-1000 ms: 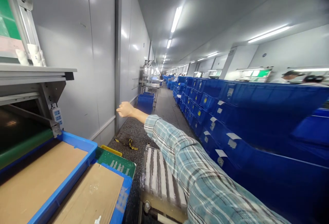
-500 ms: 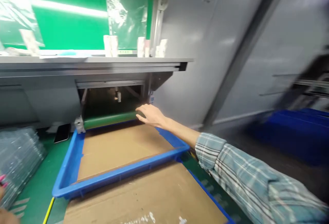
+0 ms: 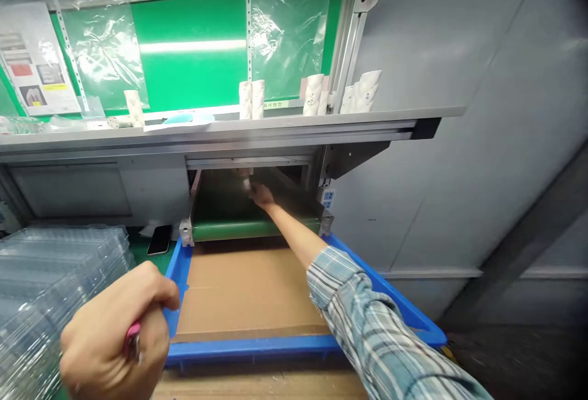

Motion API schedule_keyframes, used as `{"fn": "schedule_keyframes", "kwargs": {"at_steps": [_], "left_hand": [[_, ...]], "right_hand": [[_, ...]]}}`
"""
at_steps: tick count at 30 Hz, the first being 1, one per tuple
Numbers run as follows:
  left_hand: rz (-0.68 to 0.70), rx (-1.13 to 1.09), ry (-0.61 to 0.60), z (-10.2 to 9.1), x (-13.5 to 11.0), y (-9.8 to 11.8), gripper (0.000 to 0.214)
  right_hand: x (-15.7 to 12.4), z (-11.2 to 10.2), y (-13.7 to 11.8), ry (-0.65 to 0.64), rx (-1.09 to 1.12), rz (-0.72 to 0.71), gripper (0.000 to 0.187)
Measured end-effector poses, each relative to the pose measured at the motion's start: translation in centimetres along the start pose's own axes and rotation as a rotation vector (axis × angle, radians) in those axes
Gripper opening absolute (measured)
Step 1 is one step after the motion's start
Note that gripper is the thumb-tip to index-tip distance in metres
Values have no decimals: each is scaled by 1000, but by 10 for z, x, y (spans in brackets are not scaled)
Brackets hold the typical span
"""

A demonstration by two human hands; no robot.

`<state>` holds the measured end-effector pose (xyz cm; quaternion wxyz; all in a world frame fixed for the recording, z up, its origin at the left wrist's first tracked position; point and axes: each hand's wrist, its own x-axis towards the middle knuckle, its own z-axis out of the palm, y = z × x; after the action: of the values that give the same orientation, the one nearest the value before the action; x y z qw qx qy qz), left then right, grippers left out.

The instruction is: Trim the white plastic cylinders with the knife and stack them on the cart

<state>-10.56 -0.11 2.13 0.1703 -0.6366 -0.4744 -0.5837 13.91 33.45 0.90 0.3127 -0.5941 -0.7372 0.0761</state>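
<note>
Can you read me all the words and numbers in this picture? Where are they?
Paper notice beside the green panel: too small to read.
Small strip label along the bottom of the green panel: too blurred to read.
No other words or numbers can be read.

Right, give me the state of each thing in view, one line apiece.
Left hand: closed around a pink-ended item
Right hand: reaching in under the shelf
Clear plastic trays: stacked
Blue tray: lined with cardboard
Phone: lying flat, screen dark
White rolls: upright on the shelf
</note>
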Motion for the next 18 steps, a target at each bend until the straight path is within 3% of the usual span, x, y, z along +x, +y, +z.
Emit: {"fn": "schedule_keyframes", "kwargs": {"at_steps": [4,8,11,14,18], "left_hand": [[-51,-9,-236,13,10,0,32],[-160,-82,-429,29,12,-10,39],[-226,-159,-576,40,11,-4,51],[-180,-284,-734,48,7,5,50],[-169,-439,-801,54,3,8,37]], "right_hand": [[-51,-22,-24,-31,119,-217,34],[-140,-56,-42,-37,183,-393,40],[-206,-75,-50,-17,320,-541,35],[-248,-82,-53,-9,477,-565,32],[-263,-83,-48,-68,744,-425,39]]}}
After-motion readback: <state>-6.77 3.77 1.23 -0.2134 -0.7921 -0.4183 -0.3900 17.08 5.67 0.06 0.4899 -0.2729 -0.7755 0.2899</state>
